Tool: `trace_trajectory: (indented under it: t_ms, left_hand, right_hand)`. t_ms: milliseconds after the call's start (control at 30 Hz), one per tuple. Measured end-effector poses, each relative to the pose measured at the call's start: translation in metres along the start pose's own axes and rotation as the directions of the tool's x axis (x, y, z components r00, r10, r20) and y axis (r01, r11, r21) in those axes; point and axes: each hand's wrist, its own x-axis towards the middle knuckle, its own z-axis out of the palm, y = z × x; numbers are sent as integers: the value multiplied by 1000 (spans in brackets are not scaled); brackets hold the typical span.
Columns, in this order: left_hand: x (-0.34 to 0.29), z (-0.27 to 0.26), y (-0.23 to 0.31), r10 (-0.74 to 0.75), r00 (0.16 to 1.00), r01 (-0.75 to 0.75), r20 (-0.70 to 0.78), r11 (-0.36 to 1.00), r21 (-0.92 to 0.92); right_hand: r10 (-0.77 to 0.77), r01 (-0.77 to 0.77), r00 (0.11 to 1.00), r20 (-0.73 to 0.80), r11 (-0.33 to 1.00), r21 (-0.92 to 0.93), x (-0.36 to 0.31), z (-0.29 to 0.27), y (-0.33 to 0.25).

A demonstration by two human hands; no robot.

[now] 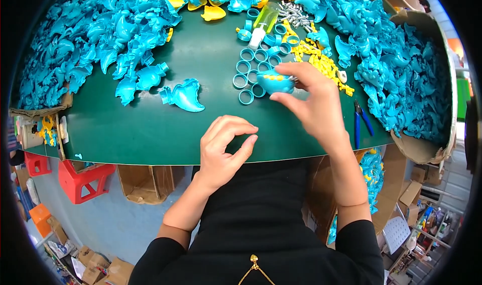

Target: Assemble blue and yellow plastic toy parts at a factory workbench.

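My right hand (316,96) holds a rounded blue plastic piece (275,82) with yellow spots along its upper edge, pinched between thumb and fingers above the table. Small metal bits show beside the fingertips, partly hidden. Nearer to me, my left hand (223,147) has its fingers curled; a small gap shows between thumb and index finger, with nothing visible in it. Blue rings (246,97) lie in rows just left of the held piece. Further left, a curved, pointed blue shell part (187,96) rests alone on the green table (135,142).
Heaps of blue shell parts (100,29) cover the far left and fill a cardboard box (422,152) at right. Small yellow parts (324,66), silver screws (296,16) and a yellow-green bottle (266,19) lie beyond the rings. Blue-handled pliers (358,124) lie at right.
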Motion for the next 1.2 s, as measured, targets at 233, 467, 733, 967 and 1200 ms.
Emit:
trace_trajectory:
  t_ms: [233,467,733,967,1200]
  left_hand:
    - [19,-14,23,54,993,-62,104,995,73]
    - [110,-94,11,120,929,-338,350,661,670]
    - [226,-111,-41,259,912,-390,318,304,869]
    - [273,-115,-79,185,909,-411,374,245,878]
    - [280,-108,-68,107,862,-499,495,354,791]
  right_hand:
    - [76,-65,994,-80,990,126,-11,16,11]
    - [210,-203,968,-141,977,60,-67,-55,1]
    - [675,-605,714,-185,463,-648,-280,-142,58]
    - [185,-181,982,27,978,-104,-88,-67,18]
    - [-2,-54,988,-155,933,-356,14,-6,65]
